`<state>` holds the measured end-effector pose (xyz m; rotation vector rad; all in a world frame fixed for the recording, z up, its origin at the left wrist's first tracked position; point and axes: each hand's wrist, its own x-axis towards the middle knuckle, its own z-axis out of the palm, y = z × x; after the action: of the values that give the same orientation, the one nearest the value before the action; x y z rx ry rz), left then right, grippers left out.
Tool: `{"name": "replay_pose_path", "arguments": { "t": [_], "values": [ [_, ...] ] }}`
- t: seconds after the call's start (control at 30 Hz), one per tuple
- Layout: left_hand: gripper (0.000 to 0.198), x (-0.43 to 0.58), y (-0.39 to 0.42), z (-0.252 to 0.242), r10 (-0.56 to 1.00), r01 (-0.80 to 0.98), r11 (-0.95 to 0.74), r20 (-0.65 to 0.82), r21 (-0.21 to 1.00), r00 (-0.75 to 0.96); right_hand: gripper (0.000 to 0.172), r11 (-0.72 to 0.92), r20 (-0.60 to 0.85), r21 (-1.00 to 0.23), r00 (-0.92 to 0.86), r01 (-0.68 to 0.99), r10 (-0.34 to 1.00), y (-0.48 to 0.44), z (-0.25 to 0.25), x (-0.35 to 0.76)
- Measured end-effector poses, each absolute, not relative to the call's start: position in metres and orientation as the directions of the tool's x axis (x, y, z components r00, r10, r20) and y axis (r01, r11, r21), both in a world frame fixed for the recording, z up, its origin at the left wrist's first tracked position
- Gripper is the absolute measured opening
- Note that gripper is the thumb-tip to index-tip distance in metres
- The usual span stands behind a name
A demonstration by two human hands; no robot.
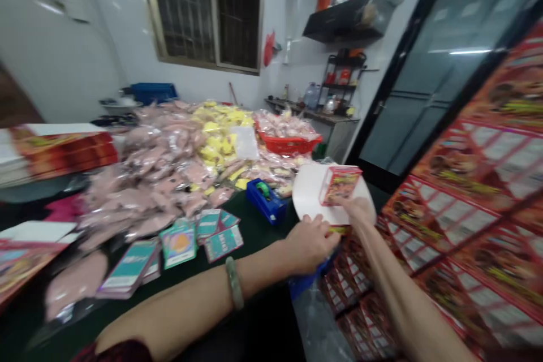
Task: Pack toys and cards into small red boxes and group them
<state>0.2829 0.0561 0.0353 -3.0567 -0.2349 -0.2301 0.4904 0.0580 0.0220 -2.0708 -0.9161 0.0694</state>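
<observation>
Blurred right hand (360, 210) is set against small red box (341, 182), lower edge covered by fingers; grip can't be told. Box is seen over white board (306, 184). Left hand (311, 244) is bent nearby, fingertips unclear. Dark counter (257, 229) is largely covered by bagged pink pieces (144, 181); stacked cartons (458, 178) are cut off, right, below glazed door (441, 76).

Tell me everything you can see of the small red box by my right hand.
The small red box looks like printed cardboard, roughly upright, with a broad picture face and a narrower left side showing. Its print is too blurred to read. It appears against a rounded white panel, right of the blue tape dispenser. The right hand is at its lower edge; whether it grips the box is unclear.
</observation>
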Motion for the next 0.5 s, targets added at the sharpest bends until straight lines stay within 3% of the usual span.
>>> {"name": "replay_pose_path", "arguments": {
  "t": [0.1, 0.13, 0.2, 0.23, 0.3, 0.37, 0.4, 0.5],
  "values": [
    [0.036, 0.213, 0.034, 0.056, 0.133, 0.133, -0.991, 0.178, 0.014, 0.975, 0.044, -0.359, 0.317, -0.777, 0.814, 0.517, 0.487, 0.046, 0.03, 0.464],
    [0.035, 0.187, 0.028, 0.062, 0.133, 0.122, -0.99, 0.2, 0.063, 0.971, 0.041, -0.322, 0.351, -0.79, 0.815, 0.522, 0.462, 0.045, 0.029, 0.451],
    [0.03, 0.13, 0.018, 0.07, 0.244, 0.201, -0.963, 0.263, 0.177, 0.933, 0.022, -0.167, 0.402, -0.802, 0.726, 0.573, 0.559, 0.049, 0.025, 0.411],
    [0.028, 0.1, 0.016, 0.072, 0.356, 0.296, -0.928, 0.312, 0.225, 0.881, 0.014, -0.056, 0.441, -0.793, 0.634, 0.607, 0.635, 0.052, 0.021, 0.385],
    [0.028, 0.037, 0.015, 0.07, 0.623, 0.565, -0.779, 0.426, 0.271, 0.656, 0.017, 0.177, 0.481, -0.765, 0.365, 0.619, 0.797, 0.058, 0.017, 0.322],
    [0.029, -0.028, 0.019, 0.063, 0.81, 0.849, -0.478, 0.486, 0.225, 0.327, 0.021, 0.39, 0.459, -0.755, -0.001, 0.527, 0.889, 0.065, 0.018, 0.25],
    [0.03, -0.058, 0.022, 0.057, 0.876, 0.954, -0.246, 0.461, 0.171, 0.143, 0.024, 0.45, 0.423, -0.768, -0.167, 0.457, 0.891, 0.07, 0.02, 0.212],
    [0.042, -0.136, 0.029, 0.035, 0.886, 0.988, 0.079, 0.446, 0.129, -0.129, 0.033, 0.583, 0.339, -0.699, -0.526, 0.414, 0.78, 0.092, 0.03, 0.106]
  ]
}}
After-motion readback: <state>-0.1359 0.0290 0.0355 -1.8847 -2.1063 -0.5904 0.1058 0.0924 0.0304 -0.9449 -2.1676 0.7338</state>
